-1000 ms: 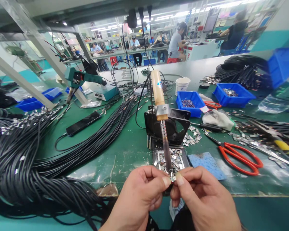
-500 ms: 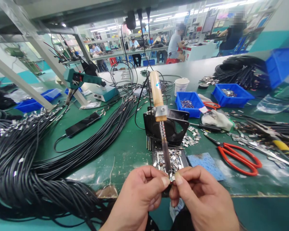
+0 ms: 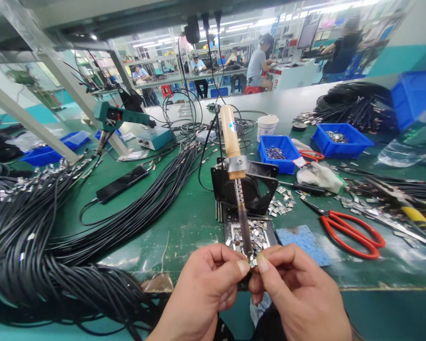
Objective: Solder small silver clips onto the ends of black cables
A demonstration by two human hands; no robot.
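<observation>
My left hand (image 3: 202,293) and my right hand (image 3: 298,296) meet at the bench's near edge, thumbs and forefingers pinched together on a small metal clip (image 3: 253,261). The clip sits right at the tip of a soldering iron (image 3: 236,175) with a wooden handle, fixed in a black stand (image 3: 259,184) and slanting down toward me. Under the iron's tip lies a small tray of loose metal clips (image 3: 259,233). What else the fingers hold is hidden.
Thick bundles of black cables (image 3: 57,246) cover the left of the green bench. Red-handled scissors (image 3: 351,229), a blue sponge pad (image 3: 303,241), blue parts bins (image 3: 280,151), a white cup (image 3: 267,125) and a phone (image 3: 122,182) lie around. Other people work at far benches.
</observation>
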